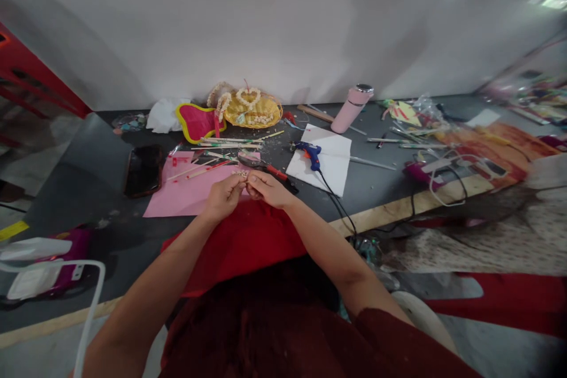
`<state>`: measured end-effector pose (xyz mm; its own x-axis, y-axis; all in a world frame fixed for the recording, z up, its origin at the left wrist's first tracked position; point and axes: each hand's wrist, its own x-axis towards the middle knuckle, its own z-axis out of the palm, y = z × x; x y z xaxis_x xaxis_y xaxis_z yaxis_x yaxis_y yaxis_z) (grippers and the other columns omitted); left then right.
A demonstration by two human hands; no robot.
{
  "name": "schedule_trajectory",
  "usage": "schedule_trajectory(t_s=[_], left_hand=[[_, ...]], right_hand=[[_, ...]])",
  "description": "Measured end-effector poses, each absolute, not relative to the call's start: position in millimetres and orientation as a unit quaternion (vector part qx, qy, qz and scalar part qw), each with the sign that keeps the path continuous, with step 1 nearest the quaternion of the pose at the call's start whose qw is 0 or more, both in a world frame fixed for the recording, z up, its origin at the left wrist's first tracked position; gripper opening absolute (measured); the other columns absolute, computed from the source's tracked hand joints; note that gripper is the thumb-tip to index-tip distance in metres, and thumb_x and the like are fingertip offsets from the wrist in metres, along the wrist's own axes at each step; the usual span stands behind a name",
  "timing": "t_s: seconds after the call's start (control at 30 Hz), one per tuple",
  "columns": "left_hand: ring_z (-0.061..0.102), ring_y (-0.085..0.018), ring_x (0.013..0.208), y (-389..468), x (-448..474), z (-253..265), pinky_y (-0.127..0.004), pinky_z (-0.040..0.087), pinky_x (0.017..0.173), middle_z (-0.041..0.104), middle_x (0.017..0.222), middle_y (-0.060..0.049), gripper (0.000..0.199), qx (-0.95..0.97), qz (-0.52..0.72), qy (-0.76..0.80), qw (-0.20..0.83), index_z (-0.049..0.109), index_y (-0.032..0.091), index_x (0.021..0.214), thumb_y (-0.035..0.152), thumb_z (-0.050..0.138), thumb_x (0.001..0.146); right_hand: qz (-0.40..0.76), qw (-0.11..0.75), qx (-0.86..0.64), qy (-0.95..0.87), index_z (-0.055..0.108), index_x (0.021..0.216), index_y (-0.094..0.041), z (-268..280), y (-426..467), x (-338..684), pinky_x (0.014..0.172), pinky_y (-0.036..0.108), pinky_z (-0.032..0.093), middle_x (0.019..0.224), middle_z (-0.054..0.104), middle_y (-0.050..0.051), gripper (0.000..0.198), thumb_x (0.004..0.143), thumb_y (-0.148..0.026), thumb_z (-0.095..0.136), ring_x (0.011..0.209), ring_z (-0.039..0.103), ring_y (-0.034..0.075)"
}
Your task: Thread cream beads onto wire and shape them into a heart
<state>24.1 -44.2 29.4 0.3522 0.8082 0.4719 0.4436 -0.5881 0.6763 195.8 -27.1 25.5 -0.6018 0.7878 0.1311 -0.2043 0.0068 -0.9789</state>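
Note:
My left hand point(225, 195) and my right hand point(268, 190) meet above the table's front edge, fingers pinched together. Between their fingertips is a small cream-coloured beaded piece point(240, 173), partly hidden by the fingers. Under and behind the hands lies a pink sheet point(177, 204) with several thin sticks point(230, 143) on and beyond it. Just beyond my right hand rests a hand tool with red and black handles point(277, 172). To the right, a blue glue gun point(312, 155) lies on white paper point(339, 147).
A yellow woven basket point(254, 118) holds cream beaded loops, one heart-shaped point(248, 97). Beside it lies a pink shape with yellow edging point(199, 124). A pink bottle point(349, 109) stands near the wall. A phone point(144, 171) lies left; a glue-gun cord point(336, 201) runs over the front edge.

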Motion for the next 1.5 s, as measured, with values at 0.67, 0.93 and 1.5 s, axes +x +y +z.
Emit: schedule_trajectory(t_s=[0.67,0.93,1.5], left_hand=[[0.065,-0.017,0.081,-37,25,26,-0.026,0.046,0.072,0.073,0.093,-0.004,0.022,0.765,0.328,0.536,0.143,0.067,0.021,0.096,0.027,0.046,0.091],[0.061,-0.012,0.069,-40,26,31,-0.022,0.043,0.065,0.071,0.083,0.000,0.019,0.749,0.360,0.526,0.182,0.066,0.020,0.089,0.029,0.049,0.091],[0.061,-0.023,0.076,-20,7,16,-0.033,0.042,0.074,0.074,0.087,-0.006,0.029,0.779,0.246,0.577,-0.024,0.070,0.020,0.094,0.036,0.046,0.089]], right_hand=[[0.306,0.394,-0.413,-0.762,0.056,0.086,-0.019,23,-25,194,0.072,0.025,0.039,0.080,0.061,0.002,0.026,0.097,-0.037,0.041,0.075,0.056,0.014],[0.373,0.414,-0.380,-0.738,0.057,0.083,-0.019,23,-21,196,0.077,0.026,0.042,0.081,0.061,0.002,0.025,0.095,-0.038,0.046,0.079,0.056,0.013],[0.352,0.381,-0.399,-0.756,0.061,0.100,-0.015,24,-18,200,0.082,0.022,0.045,0.096,0.066,0.005,0.016,0.094,-0.026,0.052,0.085,0.059,0.011]])
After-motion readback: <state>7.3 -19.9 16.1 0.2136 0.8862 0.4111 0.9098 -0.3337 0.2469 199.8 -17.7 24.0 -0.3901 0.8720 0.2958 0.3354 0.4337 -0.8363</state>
